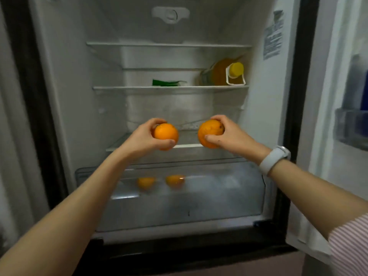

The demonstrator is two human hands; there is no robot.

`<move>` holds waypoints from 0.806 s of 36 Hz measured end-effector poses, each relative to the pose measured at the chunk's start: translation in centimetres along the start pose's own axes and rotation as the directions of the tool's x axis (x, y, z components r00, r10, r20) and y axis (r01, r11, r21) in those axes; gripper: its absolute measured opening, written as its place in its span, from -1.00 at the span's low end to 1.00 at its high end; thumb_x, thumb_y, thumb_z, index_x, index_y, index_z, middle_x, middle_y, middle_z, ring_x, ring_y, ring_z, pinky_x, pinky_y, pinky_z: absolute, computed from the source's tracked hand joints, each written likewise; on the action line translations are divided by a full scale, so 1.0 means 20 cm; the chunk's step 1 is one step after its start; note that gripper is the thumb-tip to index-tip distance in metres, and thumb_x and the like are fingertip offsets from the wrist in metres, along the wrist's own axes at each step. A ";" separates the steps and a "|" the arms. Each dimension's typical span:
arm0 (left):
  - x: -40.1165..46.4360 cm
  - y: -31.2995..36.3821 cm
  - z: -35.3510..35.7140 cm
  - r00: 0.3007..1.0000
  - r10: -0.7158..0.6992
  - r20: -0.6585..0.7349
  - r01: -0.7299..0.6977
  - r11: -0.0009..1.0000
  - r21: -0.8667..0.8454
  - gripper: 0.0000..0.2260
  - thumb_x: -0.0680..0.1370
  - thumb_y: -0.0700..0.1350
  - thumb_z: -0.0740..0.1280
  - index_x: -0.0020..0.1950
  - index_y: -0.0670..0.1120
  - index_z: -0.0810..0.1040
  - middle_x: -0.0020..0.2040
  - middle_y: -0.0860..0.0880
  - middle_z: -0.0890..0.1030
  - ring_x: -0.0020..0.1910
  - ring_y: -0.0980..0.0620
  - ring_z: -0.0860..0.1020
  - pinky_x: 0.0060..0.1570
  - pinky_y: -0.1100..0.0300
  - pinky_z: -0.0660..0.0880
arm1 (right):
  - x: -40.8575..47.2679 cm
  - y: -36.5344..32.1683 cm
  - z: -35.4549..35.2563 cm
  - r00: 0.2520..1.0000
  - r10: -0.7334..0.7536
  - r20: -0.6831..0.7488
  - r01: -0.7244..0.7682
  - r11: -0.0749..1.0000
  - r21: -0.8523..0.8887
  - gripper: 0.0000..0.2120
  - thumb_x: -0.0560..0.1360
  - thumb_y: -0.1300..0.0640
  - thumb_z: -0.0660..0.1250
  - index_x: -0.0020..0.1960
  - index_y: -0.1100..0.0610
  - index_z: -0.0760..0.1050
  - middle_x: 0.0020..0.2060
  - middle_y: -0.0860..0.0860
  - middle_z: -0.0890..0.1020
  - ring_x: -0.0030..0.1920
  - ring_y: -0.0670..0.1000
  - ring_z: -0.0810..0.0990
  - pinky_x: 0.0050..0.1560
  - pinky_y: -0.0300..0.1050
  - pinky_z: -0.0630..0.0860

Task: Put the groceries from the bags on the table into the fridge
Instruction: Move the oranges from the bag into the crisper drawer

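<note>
The fridge [65, 80] stands open in front of me. My left hand [143, 139] grips an orange [166, 134] and my right hand [231, 134] grips a second orange [210, 132]. Both are held side by side in front of the lowest glass shelf [185, 146]. Below them, two more oranges, one at the left [146, 182] and one beside it [175, 180], show through the lid of the clear crisper drawer [229, 196]. The bags and table are out of view.
On the middle shelf [171, 87] lie a large oil bottle with a yellow cap [223, 73] at the right and a green and white packet [169, 83]. The open fridge door [342, 96] with its rack [350, 128] stands at the right.
</note>
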State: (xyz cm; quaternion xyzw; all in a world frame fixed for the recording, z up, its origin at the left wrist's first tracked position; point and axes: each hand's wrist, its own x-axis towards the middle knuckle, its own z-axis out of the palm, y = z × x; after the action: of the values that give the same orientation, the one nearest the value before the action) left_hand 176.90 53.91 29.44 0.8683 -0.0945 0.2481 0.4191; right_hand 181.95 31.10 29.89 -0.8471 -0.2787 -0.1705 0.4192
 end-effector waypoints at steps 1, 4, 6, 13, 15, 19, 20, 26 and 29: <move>0.05 -0.02 0.01 0.999 -0.020 0.050 0.018 0.999 0.040 -0.49 0.36 -0.12 0.51 0.23 0.07 0.39 0.13 -0.02 0.48 0.04 0.01 0.53 -0.03 0.17 0.49 | 0.07 0.02 0.00 0.998 0.012 0.064 -0.010 0.999 -0.032 -0.43 0.41 0.13 0.40 0.36 0.10 0.26 0.23 0.12 0.40 0.15 0.07 0.44 0.10 -0.11 0.41; 0.19 -0.08 0.07 0.974 -0.070 0.215 0.026 0.979 0.203 -0.46 0.34 -0.09 0.53 0.22 0.10 0.37 0.14 -0.02 0.48 0.03 0.02 0.53 -0.02 0.16 0.51 | 0.23 0.11 0.01 0.967 0.087 0.238 -0.055 0.989 -0.138 -0.47 0.42 0.08 0.39 0.32 0.13 0.27 0.09 0.06 0.43 0.00 0.01 0.46 -0.06 -0.10 0.48; 0.26 -0.12 0.12 0.953 -0.091 0.291 -0.014 0.940 0.340 -0.44 0.33 -0.04 0.53 0.24 0.09 0.36 0.15 0.01 0.48 0.05 0.02 0.51 0.03 0.13 0.50 | 0.32 0.18 0.03 0.931 0.134 0.339 -0.042 0.963 -0.267 -0.49 0.41 0.06 0.39 0.28 0.14 0.29 0.06 0.09 0.49 -0.10 0.04 0.52 -0.10 -0.02 0.53; 0.43 -0.29 0.31 0.839 -0.110 0.533 -0.265 0.773 0.577 -0.43 0.36 0.04 0.50 0.30 0.03 0.35 0.18 -0.01 0.51 0.10 0.00 0.49 0.07 0.09 0.48 | 0.48 0.37 0.08 0.740 0.334 0.584 -0.022 0.880 -0.475 -0.58 0.41 0.10 0.40 0.20 0.22 0.40 -0.06 0.09 0.54 -0.25 0.03 0.59 -0.34 -0.20 0.56; 0.45 -0.35 0.38 0.796 -0.069 0.601 -0.335 0.778 0.532 -0.46 0.38 0.03 0.48 0.29 0.00 0.37 0.21 -0.03 0.51 0.14 -0.01 0.50 0.10 0.07 0.48 | 0.51 0.42 0.11 0.684 0.413 0.601 -0.080 0.862 -0.501 -0.54 0.40 0.11 0.42 0.22 0.23 0.37 0.05 0.13 0.51 -0.04 0.13 0.61 -0.23 -0.13 0.60; 0.47 -0.46 0.51 0.732 -0.050 0.680 -0.387 0.791 0.474 -0.49 0.42 0.04 0.44 0.30 0.01 0.34 0.23 -0.03 0.52 0.14 -0.03 0.51 0.11 0.05 0.47 | 0.54 0.51 0.16 0.582 0.512 0.631 -0.105 0.817 -0.567 -0.50 0.41 0.11 0.43 0.27 0.22 0.35 0.08 0.12 0.48 -0.09 0.06 0.56 -0.22 -0.16 0.58; 0.47 -0.47 0.53 0.720 -0.036 0.693 -0.397 0.798 0.454 -0.49 0.43 0.04 0.44 0.30 0.01 0.33 0.23 -0.03 0.51 0.14 -0.02 0.51 0.11 0.04 0.47 | 0.54 0.53 0.18 0.567 0.525 0.635 -0.096 0.808 -0.582 -0.48 0.40 0.11 0.43 0.28 0.21 0.34 0.10 0.12 0.48 -0.08 0.06 0.56 -0.21 -0.16 0.58; 0.48 -0.56 0.65 0.680 -0.004 0.734 -0.453 0.785 0.423 -0.48 0.45 0.12 0.39 0.31 0.02 0.27 0.28 -0.01 0.40 0.18 -0.03 0.44 0.16 0.04 0.42 | 0.49 0.62 0.26 0.498 0.570 0.653 0.017 0.747 -0.665 -0.51 0.38 0.06 0.44 0.21 0.16 0.33 0.06 0.11 0.50 -0.14 0.06 0.53 -0.30 -0.19 0.49; 0.47 -0.64 0.71 0.697 -0.036 0.716 -0.411 0.798 0.440 -0.48 0.45 0.13 0.38 0.30 0.01 0.25 0.28 -0.01 0.40 0.20 -0.04 0.44 0.21 0.05 0.36 | 0.49 0.66 0.27 0.469 0.582 0.665 0.029 0.742 -0.670 -0.53 0.38 0.08 0.44 0.17 0.11 0.29 0.06 0.09 0.46 -0.07 0.08 0.55 -0.20 -0.14 0.51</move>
State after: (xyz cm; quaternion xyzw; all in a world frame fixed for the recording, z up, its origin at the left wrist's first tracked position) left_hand 194.68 51.41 18.04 0.9644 -0.2584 -0.0350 0.0436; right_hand 198.10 32.18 23.58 -0.9382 -0.2251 0.2601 -0.0378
